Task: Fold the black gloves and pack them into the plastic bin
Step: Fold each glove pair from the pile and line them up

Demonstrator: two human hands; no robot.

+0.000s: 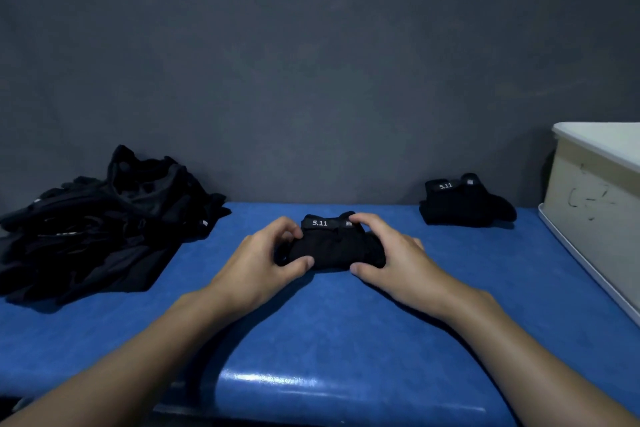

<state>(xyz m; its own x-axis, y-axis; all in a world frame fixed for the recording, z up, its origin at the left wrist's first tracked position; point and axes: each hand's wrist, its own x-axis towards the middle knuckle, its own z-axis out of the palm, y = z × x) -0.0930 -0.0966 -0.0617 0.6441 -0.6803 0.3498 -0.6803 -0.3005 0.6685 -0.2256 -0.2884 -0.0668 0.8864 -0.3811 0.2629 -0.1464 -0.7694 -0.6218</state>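
A folded pair of black gloves (332, 246) with a "5.11" label lies on the blue table (311, 322) at the centre. My left hand (263, 260) grips its left end, thumb at the near edge and fingers curled over the top. My right hand (391, 253) grips its right end the same way. A second folded pair of black gloves (464, 204) lies at the back right. A loose pile of black gloves (97, 225) covers the table's left side. The plastic bin (595, 204) stands at the right edge, with a white lid.
A dark grey wall (311, 62) rises directly behind the table. The table's glossy front edge (277, 388) is near my forearms. The bin sits on a white tray-like base (588, 270).
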